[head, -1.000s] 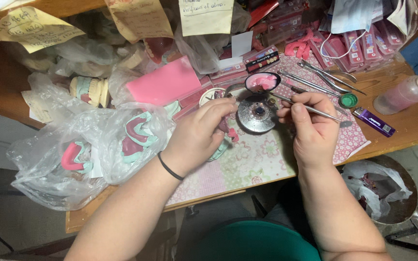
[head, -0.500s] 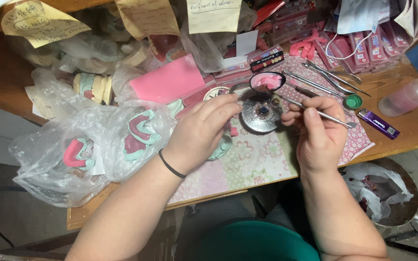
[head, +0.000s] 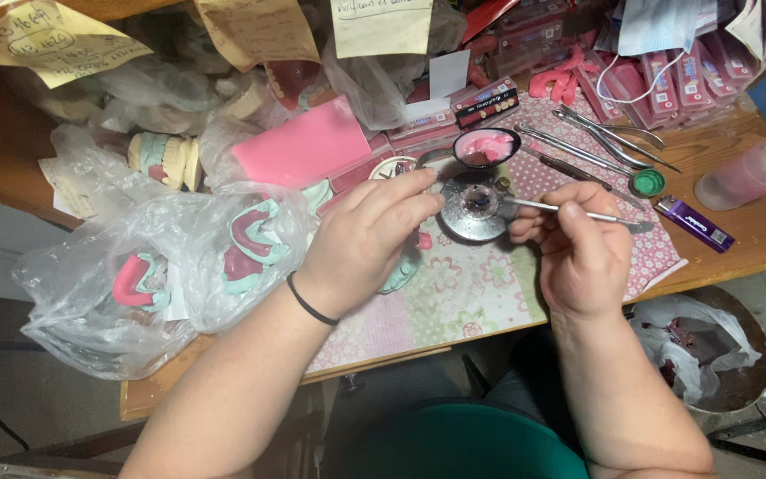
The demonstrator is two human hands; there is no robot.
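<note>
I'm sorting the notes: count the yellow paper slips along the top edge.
3. One slip at the top left corner, one left of the middle, one at the top middle. Others may lie beyond the frame.

Floral pastel mat (head: 454,297); on it, silver burner (head: 476,208). Beyond burner: pink wax sheet (head: 299,146), purple lighter (head: 693,222), green cap (head: 647,183).

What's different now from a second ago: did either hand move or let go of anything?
The right hand has turned the thin metal tool so its tip now reaches over the round metal burner; earlier it sat nearer the spoon of pink wax. Nothing was let go. The left hand stays over the dental cast, and the bagged casts, lighter and pliers have not moved.
</note>
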